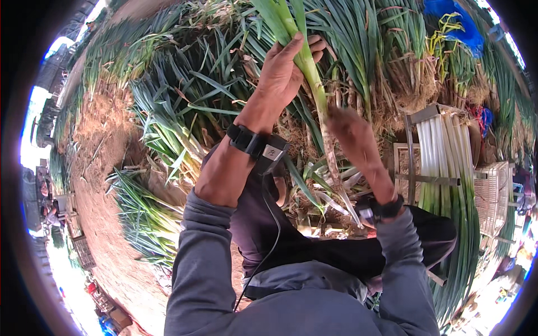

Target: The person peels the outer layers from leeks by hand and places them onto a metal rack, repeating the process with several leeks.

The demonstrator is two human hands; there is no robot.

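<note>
My left hand (283, 70) is closed around the green upper part of a leek (315, 92) and holds it up in front of me. The stalk slants down to the right, ending in a pale lower end with brownish outer skin. Close beside the stalk's middle is my right hand (356, 137), blurred by motion, with its fingers curled toward the stalk. Whether they pinch the leek or loose skin is hard to see. Below, cut leek pieces and leaf scraps (330, 201) lie in front of my folded legs.
Dark-leaved leeks with dirty roots (196, 84) are heaped across the far side. On my right, a rack (412, 162) holds a bundle of clean white-stemmed leeks (443, 148). A pale plastic crate (493, 196) stands beyond it. Blue plastic (457, 25) lies at the far right.
</note>
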